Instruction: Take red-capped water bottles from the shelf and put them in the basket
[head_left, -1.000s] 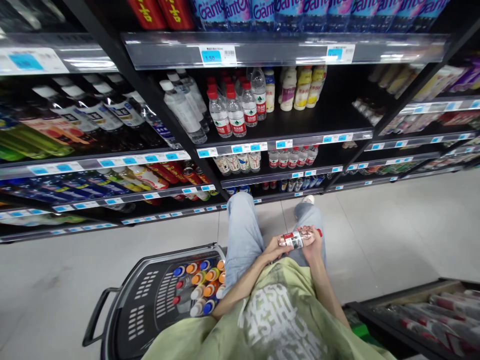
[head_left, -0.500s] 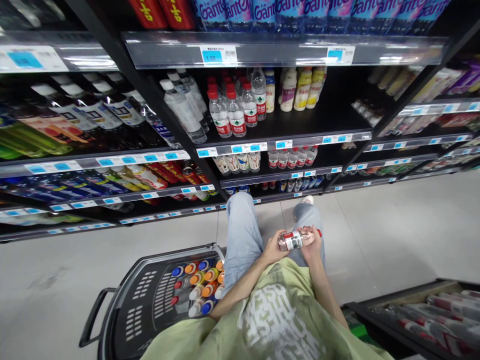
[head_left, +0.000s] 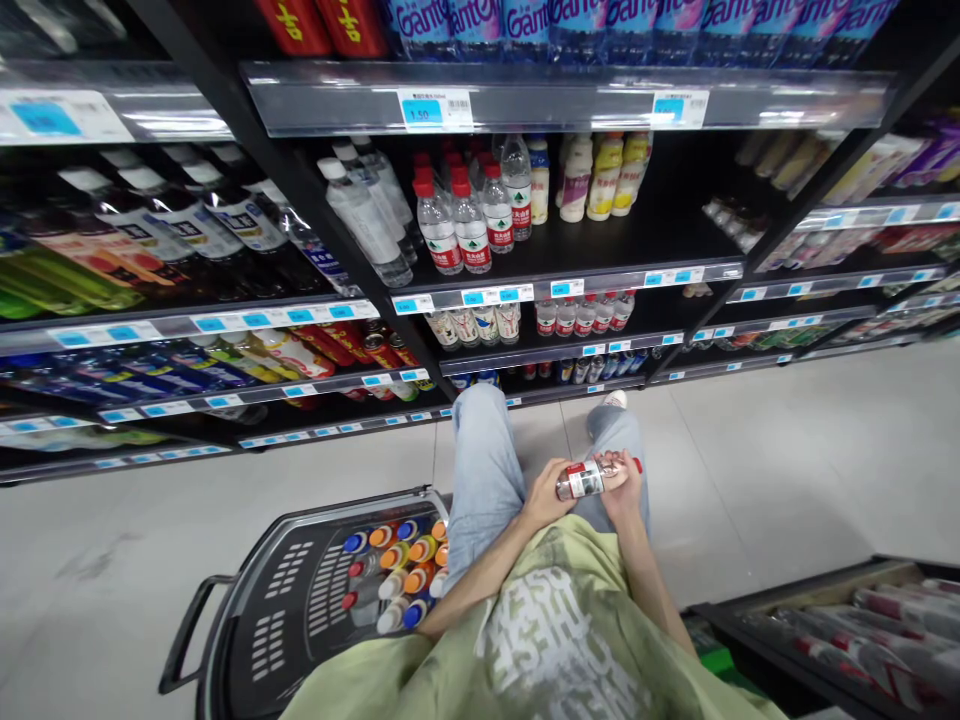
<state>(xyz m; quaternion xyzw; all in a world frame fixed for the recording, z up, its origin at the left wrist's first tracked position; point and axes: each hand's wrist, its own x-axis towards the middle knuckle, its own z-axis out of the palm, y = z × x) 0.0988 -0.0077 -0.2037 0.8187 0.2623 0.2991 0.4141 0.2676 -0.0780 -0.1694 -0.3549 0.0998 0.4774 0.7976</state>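
Note:
A clear water bottle (head_left: 581, 481) with a red and white label and a red cap lies sideways in front of my lap, its cap end pointing right. My left hand (head_left: 549, 492) is closed around the base end. Near the cap, my right hand (head_left: 624, 490) wraps the neck end, its fingers partly covering the bottle. Similar red-capped water bottles (head_left: 471, 232) stand upright on the shelf ahead, beside white and yellow drink bottles (head_left: 604, 178).
At my left, a black shopping basket (head_left: 281, 610) holds several bottles with orange, blue, white and red caps. Shelves (head_left: 570, 285) of drinks span the front. Behind at the right is a dark crate (head_left: 817, 640) of bottles lying down. Grey tile floor (head_left: 750, 450) lies between.

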